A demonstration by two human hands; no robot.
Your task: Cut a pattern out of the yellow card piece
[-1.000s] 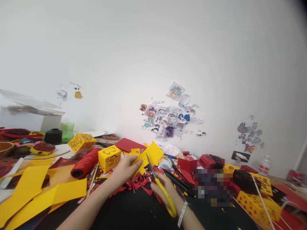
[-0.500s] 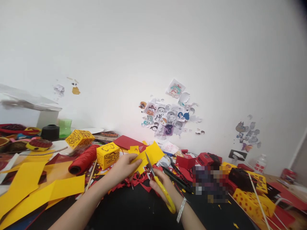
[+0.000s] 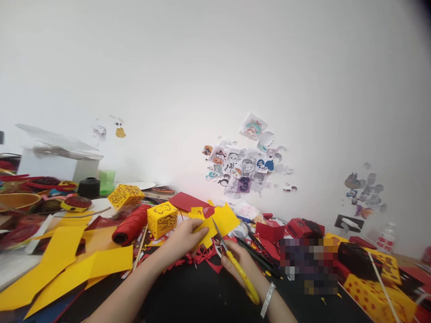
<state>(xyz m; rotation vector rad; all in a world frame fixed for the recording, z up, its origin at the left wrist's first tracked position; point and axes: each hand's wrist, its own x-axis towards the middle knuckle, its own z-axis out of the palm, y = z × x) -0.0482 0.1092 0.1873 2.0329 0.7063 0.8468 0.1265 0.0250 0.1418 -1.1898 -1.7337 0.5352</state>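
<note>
My left hand [image 3: 183, 237] pinches the near edge of a yellow paper piece [image 3: 222, 220] and holds it up off the table. My right hand [image 3: 240, 262] grips yellow-handled scissors [image 3: 235, 264]. Their blades point up and away, and the tips meet the paper's edge close to my left fingers. A silver bracelet [image 3: 267, 299] circles my right wrist. Red paper scraps [image 3: 205, 255] lie on the black mat under both hands.
A yellow patterned box [image 3: 162, 219] and a red thread spool [image 3: 129, 225] sit left of my hands, a second yellow box [image 3: 125, 196] behind. Yellow paper sheets [image 3: 60, 264] cover the left. Red boxes [image 3: 298, 228], yellow spotted boxes [image 3: 373, 287] and wooden sticks crowd the right. Stickers [image 3: 242, 168] dot the wall.
The view has drifted a little, so everything sits slightly to the right. Both hands keep their hold on the paper and the scissors, with the blades staying at the paper's edge.
</note>
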